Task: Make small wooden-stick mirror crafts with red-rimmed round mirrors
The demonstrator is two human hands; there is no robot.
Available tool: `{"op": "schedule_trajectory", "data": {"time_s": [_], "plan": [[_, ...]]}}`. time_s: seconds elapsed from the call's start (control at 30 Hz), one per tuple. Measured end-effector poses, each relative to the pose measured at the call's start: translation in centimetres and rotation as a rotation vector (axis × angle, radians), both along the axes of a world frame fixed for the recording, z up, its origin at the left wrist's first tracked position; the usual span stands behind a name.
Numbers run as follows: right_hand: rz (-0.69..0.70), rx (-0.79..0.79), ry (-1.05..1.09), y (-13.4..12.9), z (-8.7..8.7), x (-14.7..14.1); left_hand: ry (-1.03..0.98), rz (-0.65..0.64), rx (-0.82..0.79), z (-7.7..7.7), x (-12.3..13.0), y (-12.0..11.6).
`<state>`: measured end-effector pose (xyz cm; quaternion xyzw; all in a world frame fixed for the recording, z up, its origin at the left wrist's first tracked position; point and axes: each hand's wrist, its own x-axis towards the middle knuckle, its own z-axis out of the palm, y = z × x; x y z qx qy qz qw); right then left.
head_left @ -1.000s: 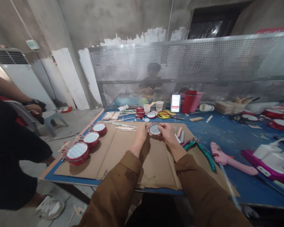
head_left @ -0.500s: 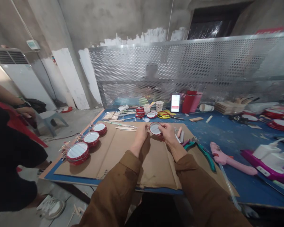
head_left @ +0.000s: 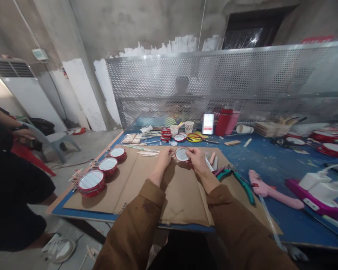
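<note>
A small round drum-like piece (head_left: 181, 153) with a red rim and whitish face is held above the cardboard sheet (head_left: 141, 187). My right hand (head_left: 196, 159) grips its right edge between thumb and fingers. My left hand (head_left: 165, 157) is closed at the left side of the piece, its fingertips pinched; what they hold there is too small to make out. Three finished-looking red drums stand at the left of the cardboard: a large one (head_left: 91, 183), a middle one (head_left: 107, 165) and a smaller one (head_left: 118, 154). Thin wooden sticks (head_left: 148, 153) lie beyond my left hand.
Teal-handled pliers (head_left: 243, 187), a pink glue gun (head_left: 273, 193) and a purple power strip (head_left: 312, 200) lie at the right. Cups (head_left: 189, 126), yellow scissors (head_left: 195, 137), a lit phone (head_left: 208, 124) and a red bottle (head_left: 224, 122) line the back. A person (head_left: 14, 187) stands at the left.
The round piece and both hands have shifted slightly left in view, and its face shows more fully. The person's arm at the left has moved lower.
</note>
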<state>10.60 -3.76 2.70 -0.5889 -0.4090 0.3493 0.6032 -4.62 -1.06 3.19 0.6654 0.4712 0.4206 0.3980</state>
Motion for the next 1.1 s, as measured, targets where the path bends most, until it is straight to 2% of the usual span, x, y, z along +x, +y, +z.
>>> {"op": "schedule_trajectory", "data": {"time_s": [0.17, 0.33, 0.53, 0.63, 0.8, 0.97, 1.1], "plan": [[-0.001, 0.021, 0.022, 0.0, 0.1, 0.1, 0.012, -0.005, -0.002, -0.2, -0.4, 0.3], [-0.01, 0.037, 0.017, 0.2, 0.0, 0.3, 0.026, 0.06, -0.002, 0.1, -0.7, 0.2], [0.121, 0.105, -0.142, 0.0, -0.2, -0.1, -0.047, 0.0, 0.139, 0.9, -0.5, -0.3], [0.159, 0.111, -0.208, -0.5, 0.1, -0.5, -0.072, -0.045, 0.149, 0.9, -0.1, -0.4], [0.14, 0.15, -0.321, -1.2, 0.8, -0.9, -0.102, -0.036, 0.093, 0.9, 0.1, -0.4], [0.263, 0.141, -0.235, -1.2, 0.9, -1.1, -0.156, -0.069, 0.036, 1.0, -0.2, -0.2], [0.301, 0.125, -0.189, -1.1, 0.8, -1.2, -0.145, -0.08, 0.041, 0.9, -0.3, 0.0]]}}
